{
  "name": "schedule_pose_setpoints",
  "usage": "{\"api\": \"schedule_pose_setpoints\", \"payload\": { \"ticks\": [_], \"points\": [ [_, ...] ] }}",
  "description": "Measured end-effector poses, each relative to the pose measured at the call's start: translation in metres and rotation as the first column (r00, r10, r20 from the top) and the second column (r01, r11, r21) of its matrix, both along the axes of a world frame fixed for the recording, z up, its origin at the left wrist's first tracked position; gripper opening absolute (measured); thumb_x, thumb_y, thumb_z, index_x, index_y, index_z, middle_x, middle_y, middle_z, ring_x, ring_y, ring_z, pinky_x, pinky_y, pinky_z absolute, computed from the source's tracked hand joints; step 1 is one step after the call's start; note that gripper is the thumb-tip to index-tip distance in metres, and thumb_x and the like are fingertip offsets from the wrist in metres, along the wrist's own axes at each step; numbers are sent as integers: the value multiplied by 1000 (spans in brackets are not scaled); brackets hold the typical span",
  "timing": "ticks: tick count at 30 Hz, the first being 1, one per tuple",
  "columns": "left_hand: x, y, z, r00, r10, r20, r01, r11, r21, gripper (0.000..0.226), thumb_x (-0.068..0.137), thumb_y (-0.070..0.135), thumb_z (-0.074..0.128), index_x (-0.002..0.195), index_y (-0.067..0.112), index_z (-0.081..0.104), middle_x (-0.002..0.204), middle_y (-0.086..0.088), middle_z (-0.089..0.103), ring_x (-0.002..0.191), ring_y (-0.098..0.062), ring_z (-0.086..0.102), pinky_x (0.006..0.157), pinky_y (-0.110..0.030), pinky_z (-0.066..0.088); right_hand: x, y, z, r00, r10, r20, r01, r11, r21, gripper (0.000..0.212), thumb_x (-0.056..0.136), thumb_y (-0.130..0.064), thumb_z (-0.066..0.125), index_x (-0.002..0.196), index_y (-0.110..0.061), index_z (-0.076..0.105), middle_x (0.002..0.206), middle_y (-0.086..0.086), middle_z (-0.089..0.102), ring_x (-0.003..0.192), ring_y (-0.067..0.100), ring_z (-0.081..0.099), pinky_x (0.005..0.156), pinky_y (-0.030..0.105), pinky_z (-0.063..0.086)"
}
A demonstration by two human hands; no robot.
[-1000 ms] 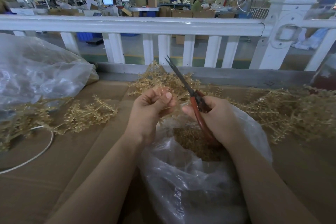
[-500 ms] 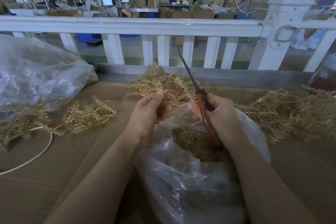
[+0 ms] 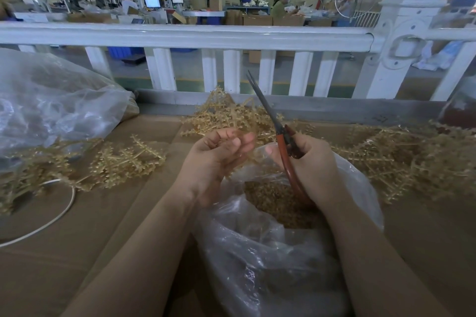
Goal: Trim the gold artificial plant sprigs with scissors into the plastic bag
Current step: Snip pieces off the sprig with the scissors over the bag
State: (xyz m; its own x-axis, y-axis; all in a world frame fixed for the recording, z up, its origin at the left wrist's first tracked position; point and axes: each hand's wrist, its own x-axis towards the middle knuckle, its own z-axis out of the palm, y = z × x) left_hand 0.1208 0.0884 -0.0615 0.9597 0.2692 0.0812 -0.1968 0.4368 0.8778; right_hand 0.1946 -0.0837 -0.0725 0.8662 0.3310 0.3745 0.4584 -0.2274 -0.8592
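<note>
My left hand [image 3: 219,159] has its fingers curled, pinching what looks like a small gold sprig piece [image 3: 247,159] over the bag's mouth; the piece is blurred. My right hand [image 3: 309,165] is wrapped round the red handles of the scissors [image 3: 280,141], whose blades point up and away, only slightly parted at the tips. Below both hands the plastic bag [image 3: 257,260] sits open with gold trimmings [image 3: 273,203] inside. Untrimmed sprigs [image 3: 229,116] lie just beyond my fingers, more to the right [image 3: 401,159] and left [image 3: 123,162], on the cardboard [image 3: 77,239]. A second bag [image 3: 51,105] lies far left, a white cable [image 3: 49,221] beside it, a white railing [image 3: 180,33] behind.
</note>
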Motion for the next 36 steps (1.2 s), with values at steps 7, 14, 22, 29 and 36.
{"api": "schedule_pose_setpoints", "payload": {
  "ticks": [7, 14, 22, 29, 36],
  "points": [
    [0, 2, 2, 993, 26, -118, -27, 1000, -5, 19, 72, 16, 71, 90, 14, 73, 85, 1, 74, 75, -8, 68, 67, -17, 53, -1, 1, 1, 998, 55, -25, -55, 998, -8, 18, 66, -69, 71, 82, -60, 69, 73, -21, 73, 65, -2, 69, 54, 10, 49],
    [-3, -2, 0, 984, 9, -180, 15, 991, 134, 15, 71, 16, 76, 84, 11, 72, 61, -1, 59, 52, -8, 49, 47, -17, 38, 7, 5, -7, 995, 67, -79, -71, 996, -45, 39, 58, -73, 70, 90, -52, 71, 73, -11, 75, 64, 9, 72, 65, 34, 61],
    [0, 0, 1, 990, -30, -135, 18, 996, -90, 23, 69, 7, 74, 92, 7, 71, 71, 0, 71, 62, -7, 66, 59, -16, 55, 3, 2, -3, 995, 59, -77, -67, 992, -106, 21, 71, -59, 79, 86, -45, 74, 75, -19, 73, 68, -1, 69, 64, 24, 51],
    [1, 3, 1, 996, -21, -83, 1, 973, -230, 18, 69, -2, 70, 76, 14, 76, 76, -2, 72, 71, -12, 71, 67, -18, 59, -4, -2, 5, 999, -12, -30, 4, 962, -273, 25, 78, -59, 77, 83, -36, 69, 73, -31, 67, 70, -10, 63, 55, 10, 43],
    [0, 2, 3, 993, 96, -63, -106, 977, -184, 21, 67, 2, 72, 84, 8, 62, 76, -5, 72, 70, -12, 70, 63, -18, 57, -10, -6, 14, 992, -6, 130, 68, 872, -484, 39, 75, -78, 65, 96, -45, 57, 74, -26, 61, 70, -8, 55, 55, 8, 35]
  ]
}}
